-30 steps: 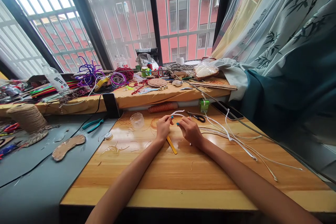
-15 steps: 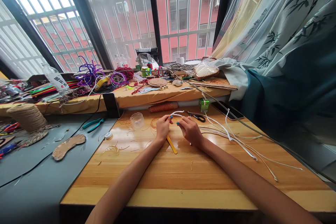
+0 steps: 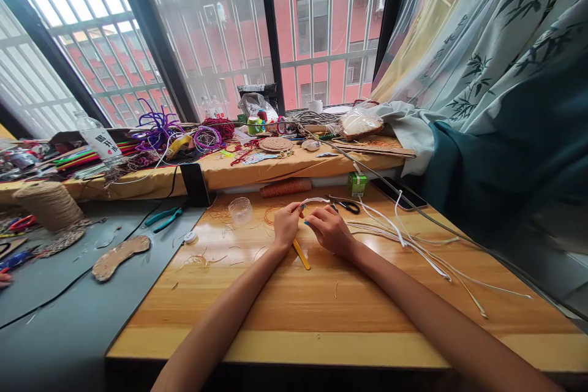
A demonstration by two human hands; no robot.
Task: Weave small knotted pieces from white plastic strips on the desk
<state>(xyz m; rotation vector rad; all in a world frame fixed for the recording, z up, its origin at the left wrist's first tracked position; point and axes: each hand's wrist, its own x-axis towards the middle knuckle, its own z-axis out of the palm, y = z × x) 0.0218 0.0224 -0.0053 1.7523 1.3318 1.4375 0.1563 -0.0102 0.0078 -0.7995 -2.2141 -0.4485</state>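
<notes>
Over the wooden table, my left hand [image 3: 286,224] is closed, its thumb and fingertips pinching a thin white cord [image 3: 315,199]. The cord arcs to the right, toward the knuckles of my right hand [image 3: 331,229]. That hand is closed as well, with its fingertips turned toward my left hand; they appear to grip the cord, though the contact is partly hidden. Below the hands lies a yellow flat stick [image 3: 301,254], its upper end close to my left hand. Black-handled scissors [image 3: 350,206] lie just beyond my right hand, partly covered by it.
Several white cords [image 3: 404,239] spread across the table's right side. A small green box [image 3: 357,184], a clear round container [image 3: 240,211] and an orange thread spool [image 3: 285,187] stand or lie behind. Teal pliers [image 3: 164,218] rest on the grey surface. Another person's hand [image 3: 5,280] shows at the left edge.
My right hand has shifted slightly left, closer to my left hand. The cord's two separate strands now appear as one arc. Another person's fingers have come in at the left edge.
</notes>
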